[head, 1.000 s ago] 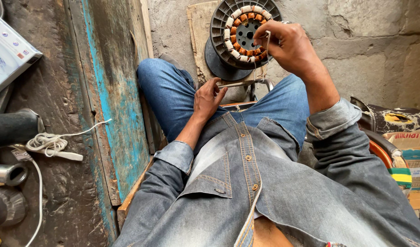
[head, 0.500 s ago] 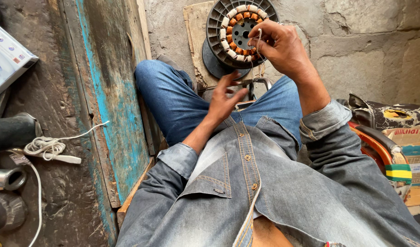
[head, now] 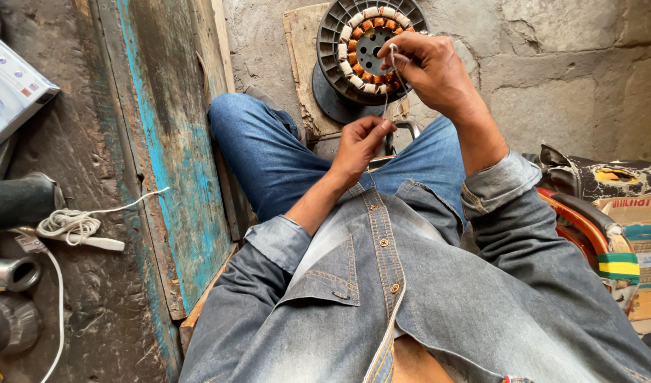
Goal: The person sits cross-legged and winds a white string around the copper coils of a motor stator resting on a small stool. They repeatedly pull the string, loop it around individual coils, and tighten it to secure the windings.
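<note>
A round dark motor stator point(head: 361, 46) with copper windings and white sleeves stands upright on a dark base beyond my knees. My right hand point(head: 428, 67) is at its right side, fingers pinched on a thin wire point(head: 389, 89) that runs down from the winding. My left hand point(head: 361, 145) is lower, over my lap, pinching the lower end of that same wire. Both arms are in denim sleeves, and my legs are in blue jeans.
A worn wooden plank point(head: 173, 142) with blue paint runs along my left. Left of it lie a coiled white cable point(head: 70, 227), metal tubes point(head: 10, 273) and a pale device point(head: 10, 89). Cardboard boxes point(head: 641, 262) and an orange-rimmed object point(head: 577, 223) sit at right.
My left hand has risen from my lap toward the stator and closed on the wire. My right hand has stayed at the stator's right side.
</note>
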The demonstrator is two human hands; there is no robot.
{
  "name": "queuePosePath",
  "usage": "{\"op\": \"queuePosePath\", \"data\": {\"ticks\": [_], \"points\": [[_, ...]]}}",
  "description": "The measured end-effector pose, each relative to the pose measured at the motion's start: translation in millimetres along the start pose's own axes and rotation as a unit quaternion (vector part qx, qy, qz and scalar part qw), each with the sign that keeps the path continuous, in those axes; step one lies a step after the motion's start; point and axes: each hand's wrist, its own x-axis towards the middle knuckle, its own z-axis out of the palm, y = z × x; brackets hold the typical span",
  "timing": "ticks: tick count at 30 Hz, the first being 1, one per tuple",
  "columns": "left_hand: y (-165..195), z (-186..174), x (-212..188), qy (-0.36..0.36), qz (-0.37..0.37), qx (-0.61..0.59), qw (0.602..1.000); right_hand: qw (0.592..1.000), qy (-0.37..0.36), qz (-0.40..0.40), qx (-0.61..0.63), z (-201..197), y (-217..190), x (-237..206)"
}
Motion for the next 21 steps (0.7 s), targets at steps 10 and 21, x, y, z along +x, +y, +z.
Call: {"op": "queuePosePath", "data": {"ticks": [10,21], "points": [[10,-10,-26,0.059,0.051,-0.025,0.997,1.0,0.009,0.004,-0.005,-1,4,-4],[54,-4,-37,0.229,0.278,0.413,0.837,0.998,0.036,0.023,-0.042,12,-9,-5]]}}
